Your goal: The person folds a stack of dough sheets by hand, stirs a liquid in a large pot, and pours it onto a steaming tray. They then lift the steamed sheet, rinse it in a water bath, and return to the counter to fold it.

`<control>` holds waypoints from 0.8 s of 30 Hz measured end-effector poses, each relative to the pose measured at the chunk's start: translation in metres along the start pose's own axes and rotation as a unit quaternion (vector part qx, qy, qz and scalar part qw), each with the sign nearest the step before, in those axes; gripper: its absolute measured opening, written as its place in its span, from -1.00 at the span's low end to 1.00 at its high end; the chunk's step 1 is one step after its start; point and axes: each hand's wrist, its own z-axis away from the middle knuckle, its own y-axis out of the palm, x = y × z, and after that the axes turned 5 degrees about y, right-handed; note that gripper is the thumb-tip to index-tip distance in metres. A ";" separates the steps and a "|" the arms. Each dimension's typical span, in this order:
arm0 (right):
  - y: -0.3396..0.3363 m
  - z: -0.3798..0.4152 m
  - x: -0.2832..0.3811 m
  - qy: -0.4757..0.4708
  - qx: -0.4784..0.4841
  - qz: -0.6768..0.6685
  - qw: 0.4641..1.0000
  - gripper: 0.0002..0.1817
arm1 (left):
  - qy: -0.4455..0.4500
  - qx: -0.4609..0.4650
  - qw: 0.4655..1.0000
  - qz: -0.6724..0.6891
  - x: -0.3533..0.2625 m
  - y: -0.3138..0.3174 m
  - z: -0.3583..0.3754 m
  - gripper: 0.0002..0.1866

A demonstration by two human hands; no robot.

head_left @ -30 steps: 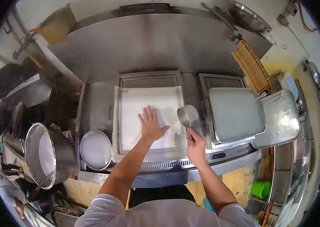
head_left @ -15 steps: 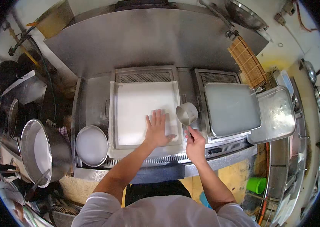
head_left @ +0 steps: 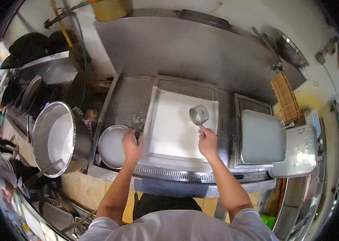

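Note:
My right hand (head_left: 208, 141) grips the handle of a metal dipper (head_left: 198, 115), its cup hanging over the right half of a flat white cloth (head_left: 169, 116). That cloth lies across a square steamer frame (head_left: 148, 120) in the middle of the counter. To the left, my left hand (head_left: 132, 145) is at the right rim of a round metal pan (head_left: 113, 147) with a whitish surface inside. Its thumb stands apart from the fingers, and nothing shows between them.
At the left stands a large steel pot (head_left: 82, 142) of white liquid, with a long handle resting in it. On the right sit a whitish rectangular tray (head_left: 263, 138) and a bare metal tray (head_left: 300, 150). A bamboo mat (head_left: 285, 96) hangs behind them.
My left hand has left the white cloth and moved left to the round pan. My right hand has brought the dipper over the cloth. The view has turned left.

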 end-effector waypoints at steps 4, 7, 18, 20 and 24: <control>0.051 -0.057 0.023 -0.107 -0.008 0.034 0.994 -0.58 | -0.114 0.017 0.981 -0.159 0.075 -0.027 0.041 -0.46; 0.079 -0.091 0.049 -0.127 0.020 0.100 0.987 -0.49 | -0.062 0.036 0.969 -0.237 0.128 -0.028 0.087 -0.52; 0.113 -0.142 0.122 -0.130 0.054 0.255 0.957 -0.39 | -0.097 0.057 0.985 -0.129 0.125 -0.061 0.081 -0.79; 0.117 -0.140 0.121 -0.132 0.025 0.253 0.958 -0.42 | -0.095 0.060 0.986 -0.124 0.131 -0.061 0.080 -0.80; 0.120 -0.129 0.116 -0.188 -0.041 0.226 0.955 -0.46 | -0.121 0.092 0.981 -0.121 0.134 -0.065 0.076 -0.80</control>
